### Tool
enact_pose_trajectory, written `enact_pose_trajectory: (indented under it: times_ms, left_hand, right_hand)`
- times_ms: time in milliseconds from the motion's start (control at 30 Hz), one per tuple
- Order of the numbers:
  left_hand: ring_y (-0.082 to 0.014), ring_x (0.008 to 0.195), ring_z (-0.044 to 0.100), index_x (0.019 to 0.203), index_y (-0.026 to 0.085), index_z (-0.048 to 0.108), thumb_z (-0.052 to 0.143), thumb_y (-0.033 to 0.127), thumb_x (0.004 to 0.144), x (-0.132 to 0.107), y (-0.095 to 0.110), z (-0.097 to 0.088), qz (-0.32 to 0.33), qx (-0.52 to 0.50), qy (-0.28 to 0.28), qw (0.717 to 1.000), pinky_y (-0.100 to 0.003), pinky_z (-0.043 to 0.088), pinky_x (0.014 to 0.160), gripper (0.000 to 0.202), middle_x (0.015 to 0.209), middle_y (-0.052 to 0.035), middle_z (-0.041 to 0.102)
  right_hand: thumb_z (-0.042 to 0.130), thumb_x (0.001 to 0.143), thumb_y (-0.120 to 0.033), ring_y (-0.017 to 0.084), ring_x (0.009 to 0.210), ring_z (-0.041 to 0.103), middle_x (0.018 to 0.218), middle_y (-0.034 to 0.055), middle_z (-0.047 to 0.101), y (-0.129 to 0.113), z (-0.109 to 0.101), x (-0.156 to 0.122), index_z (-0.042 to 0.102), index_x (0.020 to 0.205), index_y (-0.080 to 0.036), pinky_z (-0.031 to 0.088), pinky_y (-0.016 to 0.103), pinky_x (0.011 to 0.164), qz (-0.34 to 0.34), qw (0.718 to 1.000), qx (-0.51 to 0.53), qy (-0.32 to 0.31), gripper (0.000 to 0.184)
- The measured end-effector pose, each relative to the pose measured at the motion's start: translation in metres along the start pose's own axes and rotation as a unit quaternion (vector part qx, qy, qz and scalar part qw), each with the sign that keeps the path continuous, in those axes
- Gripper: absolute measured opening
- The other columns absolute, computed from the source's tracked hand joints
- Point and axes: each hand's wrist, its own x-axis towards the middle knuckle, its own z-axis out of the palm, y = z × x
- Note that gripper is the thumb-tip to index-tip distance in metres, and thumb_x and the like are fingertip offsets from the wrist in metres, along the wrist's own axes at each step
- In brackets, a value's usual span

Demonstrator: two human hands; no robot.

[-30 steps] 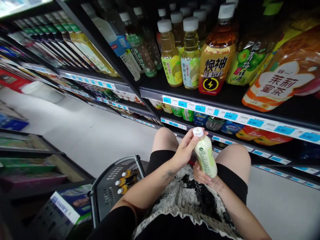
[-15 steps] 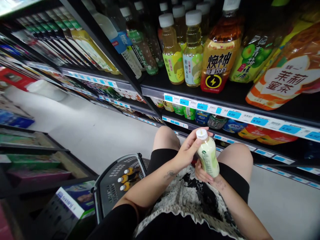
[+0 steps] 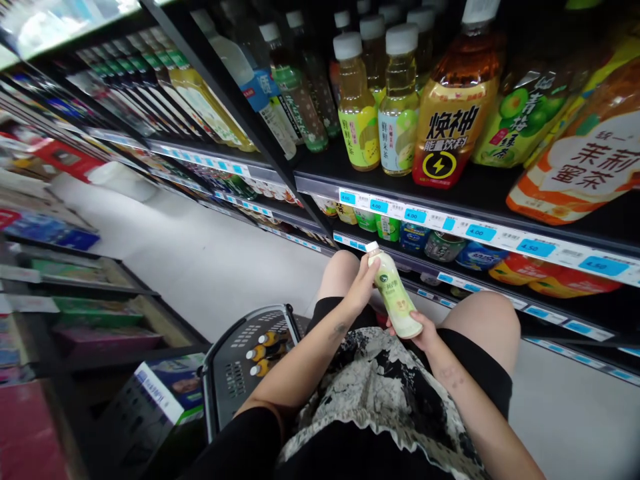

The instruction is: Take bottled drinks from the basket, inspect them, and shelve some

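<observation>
In front of my knees I hold a pale green drink bottle (image 3: 393, 293) with a white cap, tilted so that its cap points up and to the left. My left hand (image 3: 363, 287) is closed around its upper part, just below the cap. Around the base, my right hand (image 3: 424, 331) grips from the right, thumb on the front and other fingers partly hidden behind. The label faces up, with a dark round logo near the neck and small print too blurred to read.
A black shelf (image 3: 320, 183) ahead carries tea and energy drink bottles (image 3: 443, 143) above price tags. More packs sit on the lower shelf. Left of my leg stands a grey shopping basket (image 3: 225, 373) with several orange-brown bottles (image 3: 260, 353). Boxes (image 3: 170, 390) fill a display at the left.
The bottle has moved left and turned, so that a different side of its label faces me. My left hand has shifted from the cap to the neck. The view has swung slightly left.
</observation>
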Motion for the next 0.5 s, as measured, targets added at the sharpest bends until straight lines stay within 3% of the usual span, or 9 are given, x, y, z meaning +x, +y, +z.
enact_pose_trajectory:
  times_ms: [133,233,367,467,500]
  left_hand:
    - [-0.0317,0.126,0.060,0.139,0.023,0.050,0.081,0.069,0.073,-0.004,-0.027,-0.002,-0.020,-0.040,0.027,0.999,-0.037,0.056,0.089,0.086,0.141,-0.0126,0.059]
    - [-0.0264,0.109,0.065,0.118,0.016,0.060,0.097,0.049,0.058,-0.007,-0.051,0.000,-0.036,-0.090,0.038,0.995,-0.034,0.055,0.089,0.078,0.119,-0.0116,0.068]
    - [-0.0185,0.085,0.064,0.103,0.014,0.064,0.097,0.039,0.056,-0.011,-0.069,-0.004,-0.047,-0.153,0.102,0.982,-0.031,0.053,0.082,0.063,0.094,-0.0057,0.069]
    - [-0.0191,0.085,0.066,0.098,0.016,0.066,0.093,0.028,0.055,-0.013,-0.056,-0.017,0.004,-0.135,0.126,0.983,-0.031,0.055,0.081,0.052,0.091,-0.0050,0.070]
    - [-0.0199,0.084,0.067,0.095,0.017,0.067,0.092,0.025,0.054,-0.014,-0.045,-0.024,0.038,-0.121,0.122,0.984,-0.032,0.056,0.081,0.048,0.091,-0.0051,0.071]
  right_hand:
    - [0.082,0.071,-0.058,0.025,0.069,0.070,0.091,0.0119,0.075,0.009,-0.005,0.007,0.066,0.116,-0.013,0.056,0.036,0.067,-0.009,0.993,-0.074,0.091,0.066]
    - [0.089,0.066,-0.053,0.030,0.100,0.072,0.118,0.0141,0.073,0.008,-0.004,0.013,0.063,0.129,-0.014,0.056,0.044,0.093,-0.062,0.967,-0.204,0.140,0.078]
    - [0.087,0.073,-0.050,0.035,0.140,0.053,0.153,0.0194,0.052,0.019,-0.001,0.018,0.044,0.154,-0.016,0.038,0.053,0.122,-0.060,0.935,-0.344,0.065,0.097]
    - [0.094,0.062,-0.040,0.034,0.158,0.028,0.172,0.0154,0.022,0.044,-0.008,0.023,0.019,0.168,-0.028,0.025,0.052,0.130,-0.072,0.933,-0.352,0.012,0.131]
    - [0.096,0.055,-0.036,0.038,0.156,0.032,0.170,0.0161,0.027,0.051,-0.011,0.025,0.021,0.168,-0.032,0.028,0.057,0.127,-0.069,0.927,-0.368,0.027,0.136]
